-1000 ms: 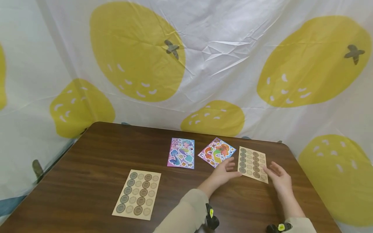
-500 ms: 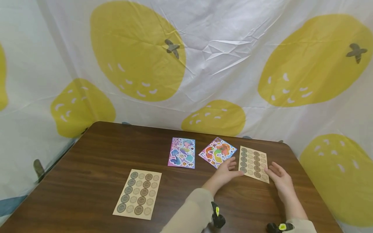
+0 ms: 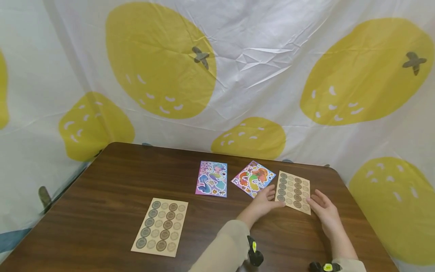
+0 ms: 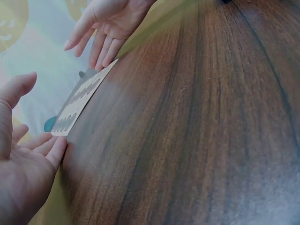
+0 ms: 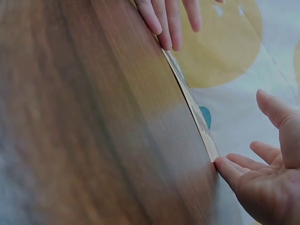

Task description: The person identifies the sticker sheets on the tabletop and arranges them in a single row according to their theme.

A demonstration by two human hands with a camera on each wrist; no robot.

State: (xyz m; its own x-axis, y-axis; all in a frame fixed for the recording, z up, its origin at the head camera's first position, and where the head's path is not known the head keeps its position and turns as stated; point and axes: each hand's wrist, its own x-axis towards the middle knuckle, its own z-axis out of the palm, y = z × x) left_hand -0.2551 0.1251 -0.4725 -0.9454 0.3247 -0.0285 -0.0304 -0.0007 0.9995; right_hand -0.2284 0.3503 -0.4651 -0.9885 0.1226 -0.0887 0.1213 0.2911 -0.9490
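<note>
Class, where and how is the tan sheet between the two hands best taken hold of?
The tan sheet looks thin and flat on the table, so its rim is probably the best grip: left edge from the left with the left hand, right edge from the right with the right hand.

Dark wood-grain surface (image 3: 102, 200) whose far corners were rounded, white backdrop (image 3: 249, 94) that hung beyond the far, left and right edges, large yellow fruits (image 3: 161, 62) printed across it, creases (image 3: 263, 60) that shone above the far edge.
</note>
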